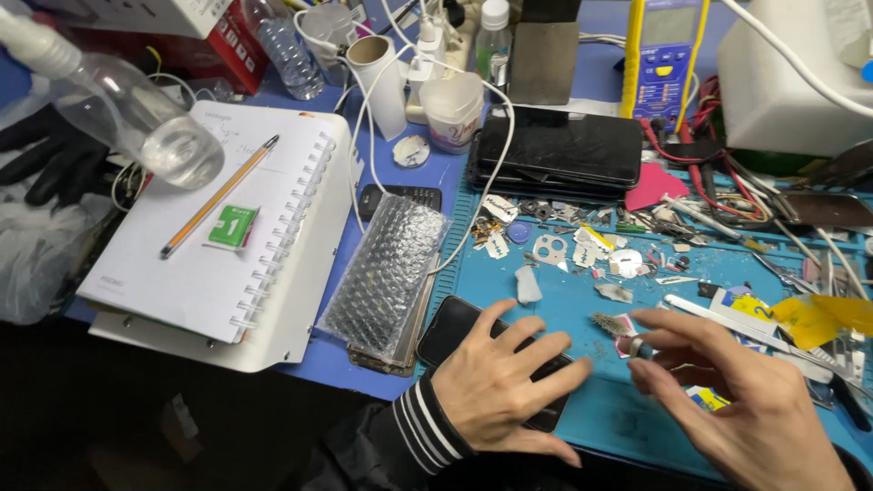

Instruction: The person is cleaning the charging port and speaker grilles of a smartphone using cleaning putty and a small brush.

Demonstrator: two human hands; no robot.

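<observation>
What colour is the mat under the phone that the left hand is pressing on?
The mat is blue-green; the phone on it is black. It shows best in the head view.

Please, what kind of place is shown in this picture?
Probably a phone repair bench: a blue work mat strewn with small parts, a yellow multimeter, stacked dark phones, and the left hand resting on another phone.

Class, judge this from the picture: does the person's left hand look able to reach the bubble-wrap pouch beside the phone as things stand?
Probably yes. The left hand rests flat on the dark phone, and the bubble-wrap pouch lies just to its left with nothing standing between them.
</observation>
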